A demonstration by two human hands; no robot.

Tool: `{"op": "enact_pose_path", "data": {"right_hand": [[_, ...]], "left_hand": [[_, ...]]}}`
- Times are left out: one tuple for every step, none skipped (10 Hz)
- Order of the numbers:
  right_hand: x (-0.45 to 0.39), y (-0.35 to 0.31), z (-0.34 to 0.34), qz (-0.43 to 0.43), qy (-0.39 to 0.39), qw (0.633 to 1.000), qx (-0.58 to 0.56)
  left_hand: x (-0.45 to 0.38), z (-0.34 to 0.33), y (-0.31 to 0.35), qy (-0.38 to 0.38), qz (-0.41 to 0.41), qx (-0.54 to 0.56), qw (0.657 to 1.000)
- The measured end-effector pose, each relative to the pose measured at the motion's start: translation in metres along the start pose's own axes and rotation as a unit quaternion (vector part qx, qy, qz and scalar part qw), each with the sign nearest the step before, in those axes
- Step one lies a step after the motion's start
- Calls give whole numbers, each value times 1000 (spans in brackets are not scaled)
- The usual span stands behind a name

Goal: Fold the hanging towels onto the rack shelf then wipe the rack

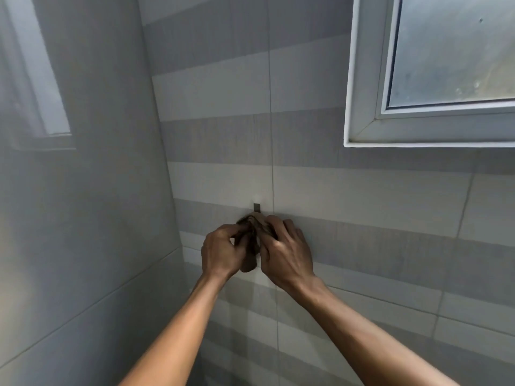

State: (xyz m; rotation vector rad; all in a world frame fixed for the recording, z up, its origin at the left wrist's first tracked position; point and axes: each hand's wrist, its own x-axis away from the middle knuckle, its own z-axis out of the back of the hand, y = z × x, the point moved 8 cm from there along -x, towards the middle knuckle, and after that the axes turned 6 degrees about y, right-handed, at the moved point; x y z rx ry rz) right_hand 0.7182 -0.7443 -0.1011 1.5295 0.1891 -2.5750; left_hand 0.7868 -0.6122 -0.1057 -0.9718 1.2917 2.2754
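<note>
A small brown cloth [254,232] is bunched up against the striped tile wall, just below a small dark metal hook [257,207]. My left hand [223,250] grips the cloth from the left with curled fingers. From the right, my right hand [287,250] closes on the same cloth, its fingers pressed near the wall. A brown end of the cloth hangs down between my hands. Most of the cloth is hidden by my fingers. No rack shelf is in view.
A white-framed frosted window [434,79] sits at the upper right. The grey-and-white tiled wall [362,190] meets a plain grey side wall [83,190] in a corner left of my hands.
</note>
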Motion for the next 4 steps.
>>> {"op": "enact_pose_path", "data": {"right_hand": [[3,1,6,-17,-2,1000,-14],[10,-2,13,-31,-11,999,-28],[17,-4,21,-47,-20,999,-18],[29,-14,37,-57,-12,998,-12]], "left_hand": [[0,1,-1,-13,15,21,1000],[5,7,4,-26,21,41,999],[12,18,12,-24,5,54,998],[22,29,12,-30,21,40,999]]}}
